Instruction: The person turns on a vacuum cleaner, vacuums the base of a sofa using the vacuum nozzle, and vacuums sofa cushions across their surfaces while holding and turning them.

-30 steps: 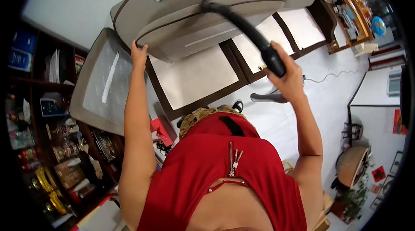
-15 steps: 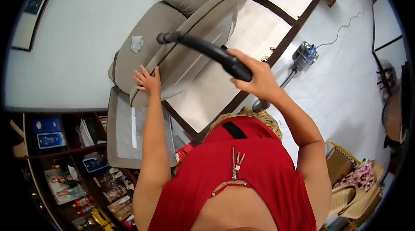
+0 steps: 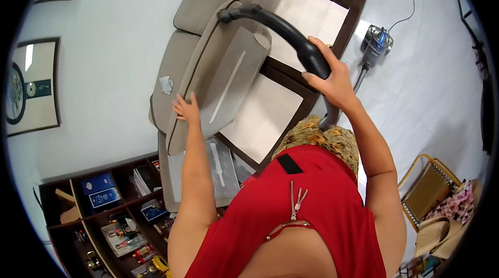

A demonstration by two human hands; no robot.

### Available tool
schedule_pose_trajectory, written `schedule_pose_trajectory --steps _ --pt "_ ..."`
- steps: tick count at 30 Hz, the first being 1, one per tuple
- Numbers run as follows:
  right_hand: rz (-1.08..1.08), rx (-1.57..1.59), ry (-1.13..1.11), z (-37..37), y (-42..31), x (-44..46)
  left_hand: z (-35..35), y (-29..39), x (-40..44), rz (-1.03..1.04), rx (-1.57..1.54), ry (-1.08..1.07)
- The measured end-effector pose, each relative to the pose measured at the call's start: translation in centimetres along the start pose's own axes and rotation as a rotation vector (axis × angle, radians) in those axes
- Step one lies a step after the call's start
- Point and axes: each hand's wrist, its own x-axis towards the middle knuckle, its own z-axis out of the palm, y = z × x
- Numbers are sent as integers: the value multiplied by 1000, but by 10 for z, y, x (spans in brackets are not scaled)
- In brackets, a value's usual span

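Note:
My right hand (image 3: 332, 78) is wrapped round the black handle of a vacuum hose (image 3: 283, 28), whose curved end touches the upper edge of a grey seat cushion (image 3: 223, 75). That cushion is tilted up on its side against the sofa back. My left hand (image 3: 187, 109) rests on the cushion's edge with its fingers spread. A crumpled pale cloth (image 3: 166, 84) lies on the sofa back beyond it. Below my left arm, another cushion (image 3: 215, 166) shows its pale underside.
The vacuum cleaner body (image 3: 378, 44) stands on the white floor at the right, its cord running upward. Dark shelves (image 3: 99, 215) with boxes and bottles are at lower left. A folding chair (image 3: 429, 189) and woven bags (image 3: 442, 236) are at lower right. The wooden sofa frame (image 3: 291, 83) is exposed.
The view has swung left. My left hand has let go its grasp at the cushion's end and lies spread on its edge. The hose end has moved along to the cushion's upper part.

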Motion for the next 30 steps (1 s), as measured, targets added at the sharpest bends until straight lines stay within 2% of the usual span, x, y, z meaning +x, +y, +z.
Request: schedule_pose_trajectory --steps 4,11,14,15,19,20,21,22,26,30 --pt "47 27 -38 6 16 7 9 55 -10 99 50 -23" --pt "69 60 111 -28 64 -4 13 74 2 183 -1 -84" --pt "174 59 138 -41 75 0 13 76 15 166 -44 -98" --pt "271 116 117 -47 71 2 14 79 19 164 -33 -93" --pt "225 299 156 -39 69 21 18 105 25 185 -3 -62" --pt "276 394 128 -33 64 28 17 116 25 197 3 -54" --pt "267 371 115 -26 66 37 21 123 28 230 21 -31" --pt "259 348 102 -19 73 45 28 132 34 262 39 -10" --pt "418 627 76 -10 124 63 22 183 42 338 107 5" --pt "402 659 63 -1 141 69 23 228 71 461 122 -16"
